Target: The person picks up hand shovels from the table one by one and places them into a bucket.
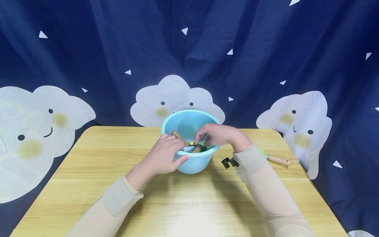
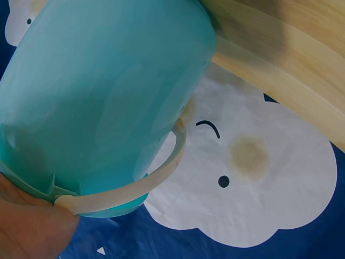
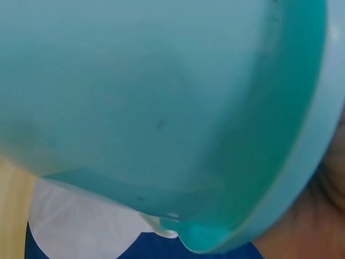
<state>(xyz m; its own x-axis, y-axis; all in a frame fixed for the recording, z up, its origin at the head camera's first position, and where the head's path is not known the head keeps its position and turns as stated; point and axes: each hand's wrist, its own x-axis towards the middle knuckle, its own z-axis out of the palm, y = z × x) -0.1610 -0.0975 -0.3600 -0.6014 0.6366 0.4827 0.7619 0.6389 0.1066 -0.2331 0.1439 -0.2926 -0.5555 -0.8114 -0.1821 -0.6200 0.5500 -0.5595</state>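
Note:
A light blue bucket (image 1: 195, 163) stands on the table, its mouth facing up and toward me. My left hand (image 1: 161, 154) grips the bucket's near left rim, fingers over the edge and thumb outside. In the left wrist view that hand lies by the base of the pale carrying handle (image 2: 124, 195). My right hand (image 1: 220, 135) reaches over the right rim and pinches a small green garden tool with a wooden grip (image 1: 197, 149) inside the bucket. Another wooden handle (image 1: 179, 137) leans inside on the left. The tools' heads are mostly hidden by the bucket wall.
On the table (image 1: 88, 184), to the right, lies a green hand tool with a wooden handle (image 1: 278, 160), its head partly behind my right sleeve. A black clip (image 1: 229, 163) shows at the right cuff. A dark blue curtain (image 1: 207, 39) with clouds hangs behind the table.

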